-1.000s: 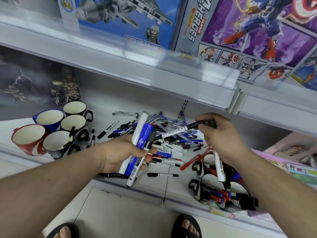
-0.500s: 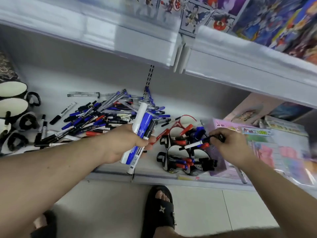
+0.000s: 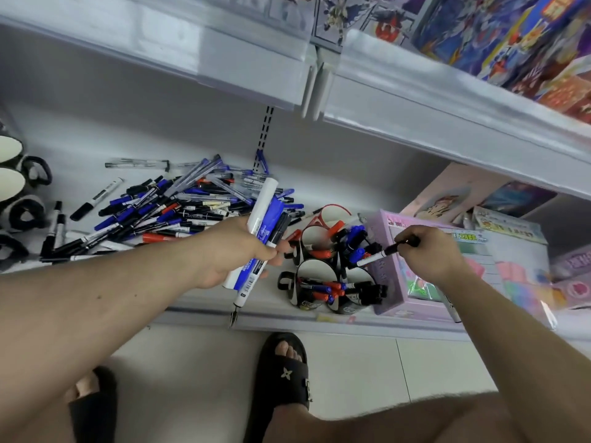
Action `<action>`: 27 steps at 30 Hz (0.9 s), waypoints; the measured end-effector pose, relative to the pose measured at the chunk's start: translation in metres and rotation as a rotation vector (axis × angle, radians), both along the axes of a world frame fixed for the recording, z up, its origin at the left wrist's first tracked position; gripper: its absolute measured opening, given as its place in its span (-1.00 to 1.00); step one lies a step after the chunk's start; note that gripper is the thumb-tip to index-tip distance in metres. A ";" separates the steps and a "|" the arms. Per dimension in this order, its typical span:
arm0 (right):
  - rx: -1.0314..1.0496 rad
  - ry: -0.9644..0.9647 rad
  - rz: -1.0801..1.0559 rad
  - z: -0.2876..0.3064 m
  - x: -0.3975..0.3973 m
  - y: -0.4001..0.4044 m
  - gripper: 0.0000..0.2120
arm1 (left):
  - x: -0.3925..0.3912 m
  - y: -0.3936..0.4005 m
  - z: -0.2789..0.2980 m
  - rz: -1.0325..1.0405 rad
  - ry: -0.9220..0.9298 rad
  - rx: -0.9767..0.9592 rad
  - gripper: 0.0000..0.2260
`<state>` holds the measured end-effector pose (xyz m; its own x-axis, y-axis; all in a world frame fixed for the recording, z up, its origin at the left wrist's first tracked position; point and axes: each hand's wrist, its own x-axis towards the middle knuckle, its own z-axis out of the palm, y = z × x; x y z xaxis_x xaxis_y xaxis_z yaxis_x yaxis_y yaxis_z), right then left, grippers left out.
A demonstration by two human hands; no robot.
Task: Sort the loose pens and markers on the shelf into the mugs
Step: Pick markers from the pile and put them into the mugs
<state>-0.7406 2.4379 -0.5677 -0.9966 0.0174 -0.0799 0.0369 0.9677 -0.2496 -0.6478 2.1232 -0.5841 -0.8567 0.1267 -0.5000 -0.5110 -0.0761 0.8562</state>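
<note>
Since the frame one second earlier, the right hand has travelled from above the loose pile to the cluster of filled mugs at the right of the shelf, carrying the same black-capped marker. Its fingers and thumb pinch the capped end, and the white barrel slopes down and left, with the tip just above the mugs on the right of the cluster. Whether the tip touches anything cannot be told. The left hand grips a bundle of markers in a closed fist: a thick white one, a blue-labelled one and a thinner black-and-white one, all tilted with their lower ends hanging over the front edge of the shelf. The pile of loose pens and markers lies on the shelf behind and left of that hand. Empty mugs stand at the far left edge. A pink box sits just beside the filled mugs, under the right hand. Two feet in black sandals stand on the tiled floor below.
</note>
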 end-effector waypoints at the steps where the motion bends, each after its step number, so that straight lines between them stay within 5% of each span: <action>1: 0.013 -0.005 0.005 -0.003 0.002 0.002 -0.80 | -0.002 0.002 0.000 -0.010 0.003 -0.008 -0.69; 16: 0.248 -0.217 0.200 -0.081 0.013 -0.006 -0.92 | -0.006 0.014 -0.003 -0.060 -0.030 0.042 -0.68; 21: 0.371 -0.264 0.271 -0.084 0.011 -0.010 -0.76 | -0.002 0.008 0.001 -0.044 -0.053 0.084 -0.66; 23: 0.159 -0.194 0.190 -0.067 0.009 -0.027 -0.75 | -0.002 0.007 0.003 -0.049 -0.059 0.101 -0.66; 27: -0.854 -0.160 -0.069 -0.014 0.018 -0.082 -0.83 | 0.000 0.003 0.005 -0.053 -0.074 0.168 -0.67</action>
<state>-0.7228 2.3562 -0.5819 -0.9712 -0.0525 -0.2326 0.1855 0.4464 -0.8754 -0.6480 2.1264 -0.5791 -0.8081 0.2579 -0.5297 -0.5795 -0.1862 0.7934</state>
